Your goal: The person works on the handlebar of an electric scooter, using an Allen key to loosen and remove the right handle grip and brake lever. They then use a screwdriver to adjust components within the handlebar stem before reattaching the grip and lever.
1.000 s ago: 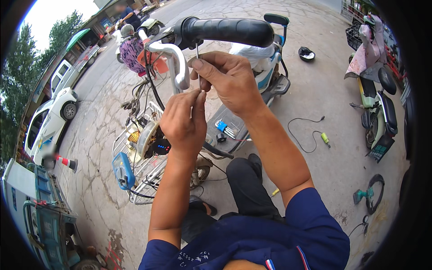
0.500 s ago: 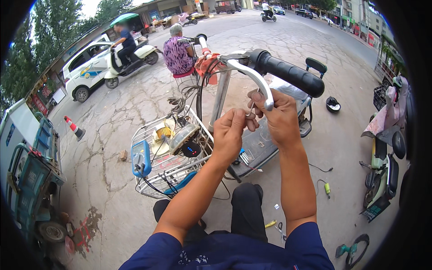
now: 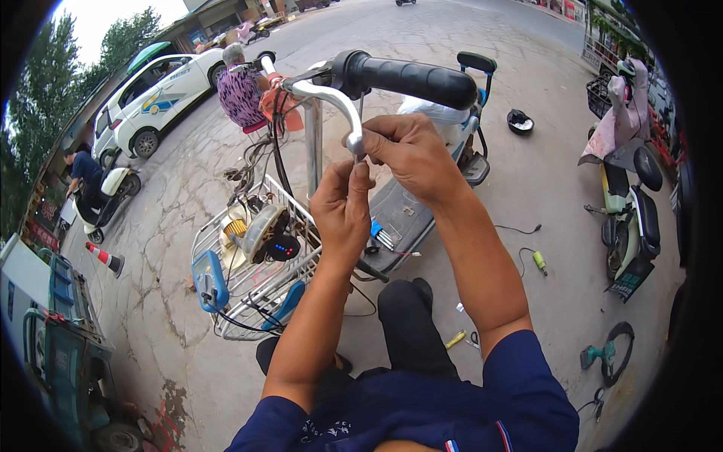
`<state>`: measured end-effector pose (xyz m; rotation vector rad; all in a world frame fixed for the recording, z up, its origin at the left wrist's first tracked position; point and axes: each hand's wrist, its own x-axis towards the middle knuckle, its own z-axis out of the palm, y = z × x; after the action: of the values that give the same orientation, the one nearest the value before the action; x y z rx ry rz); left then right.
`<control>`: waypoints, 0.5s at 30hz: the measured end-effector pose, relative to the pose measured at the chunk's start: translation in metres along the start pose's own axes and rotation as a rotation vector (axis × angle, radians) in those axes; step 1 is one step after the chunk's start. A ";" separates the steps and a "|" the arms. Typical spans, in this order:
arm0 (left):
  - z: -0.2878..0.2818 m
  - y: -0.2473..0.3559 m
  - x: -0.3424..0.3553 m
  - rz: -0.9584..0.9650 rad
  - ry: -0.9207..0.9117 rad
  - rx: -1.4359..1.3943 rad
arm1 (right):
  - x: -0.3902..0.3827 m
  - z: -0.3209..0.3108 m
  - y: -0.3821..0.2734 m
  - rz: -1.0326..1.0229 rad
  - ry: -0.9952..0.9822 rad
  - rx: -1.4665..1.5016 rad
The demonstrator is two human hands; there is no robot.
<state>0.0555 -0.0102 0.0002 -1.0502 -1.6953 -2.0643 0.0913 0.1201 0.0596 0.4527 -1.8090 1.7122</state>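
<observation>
A silver brake lever (image 3: 331,95) curves down from the handlebar below a black rubber grip (image 3: 410,78). My right hand (image 3: 413,157) is closed at the lever's rounded tip, thumb and fingers pinching there. Just under the tip, my left hand (image 3: 343,205) is closed too, its thumb and forefinger pressed together. A thin greyish piece shows between the left fingertips and the lever tip; most of it is hidden by the fingers, and its kind is unclear. Red-orange wrapping (image 3: 280,105) and dark cables hang by the handlebar stem (image 3: 313,143).
In the white wire basket (image 3: 248,320) lie a headlamp (image 3: 265,232) and a blue multimeter (image 3: 209,280). Blue-handled tools (image 3: 382,235) rest on the footboard (image 3: 407,215). On the ground are a yellow tool (image 3: 456,340), a green tool (image 3: 539,262) and a drill (image 3: 596,355). A person (image 3: 239,90) sits ahead.
My view has turned, so the handlebar and both hands appear farther left. Both hands have come up against the lever tip. The scooter rider at the left has moved farther left.
</observation>
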 end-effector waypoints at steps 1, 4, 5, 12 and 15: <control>-0.002 -0.001 0.002 0.059 0.000 0.102 | 0.000 0.001 0.000 0.014 -0.002 0.012; -0.001 0.001 0.005 0.087 -0.066 -0.012 | 0.000 0.003 -0.004 0.132 -0.029 0.044; -0.003 -0.001 0.008 -0.048 -0.136 -0.232 | 0.000 0.003 -0.013 0.226 -0.055 0.090; -0.003 0.004 0.009 -0.552 -0.422 -1.324 | 0.005 -0.006 0.001 0.097 -0.072 0.053; -0.001 0.009 0.001 -0.268 -0.153 -0.539 | 0.001 0.002 -0.009 0.170 -0.005 0.108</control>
<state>0.0607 -0.0134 0.0075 -1.2054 -1.4369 -2.7787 0.0959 0.1173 0.0675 0.3560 -1.8088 1.9332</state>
